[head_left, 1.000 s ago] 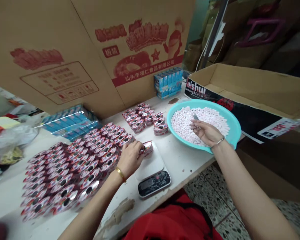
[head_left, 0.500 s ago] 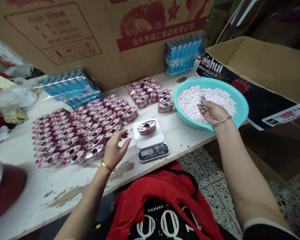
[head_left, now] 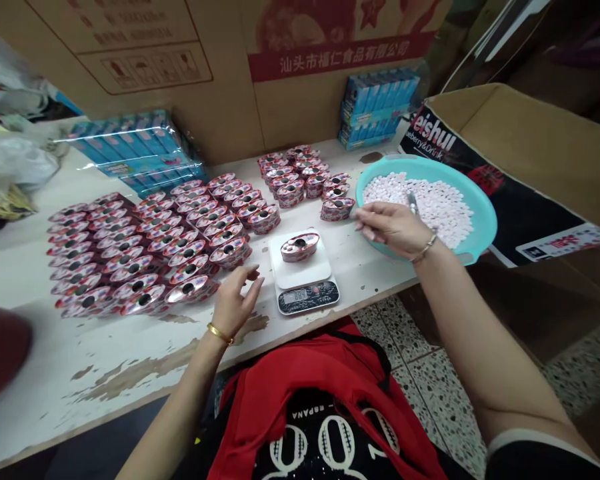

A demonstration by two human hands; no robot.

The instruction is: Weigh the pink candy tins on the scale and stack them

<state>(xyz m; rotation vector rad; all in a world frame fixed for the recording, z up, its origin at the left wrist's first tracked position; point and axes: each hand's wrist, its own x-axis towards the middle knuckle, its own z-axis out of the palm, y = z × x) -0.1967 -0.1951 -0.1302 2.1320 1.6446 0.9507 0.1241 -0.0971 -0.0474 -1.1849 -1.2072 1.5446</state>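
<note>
On a white kitchen scale (head_left: 308,297) sits a small oval red-and-silver printed box (head_left: 300,247) with a dark round hole in its top. Its display shows digits. My left hand (head_left: 233,301) hovers just left of the scale, thumb and fingers apart, holding nothing. My right hand (head_left: 393,227) is over the near left rim of a turquoise basin (head_left: 484,207) of small white pellets (head_left: 443,207). Its fingertips are pinched together; anything between them is hidden. Behind that hand, a grey metal piece (head_left: 413,202) sticks up among the pellets.
Rows of similar oval boxes (head_left: 165,240) cover the table's left part; another group (head_left: 290,180) stands behind the scale. Wrapped blue packs (head_left: 135,150) lean against a large carton (head_left: 230,100). An open carton (head_left: 545,153) stands right, a red pot (head_left: 3,353) left.
My right hand has moved left from above the pellets to the basin's near rim, its fingers now pointing left. The scale's display reads differently. My left hand stays beside the scale.
</note>
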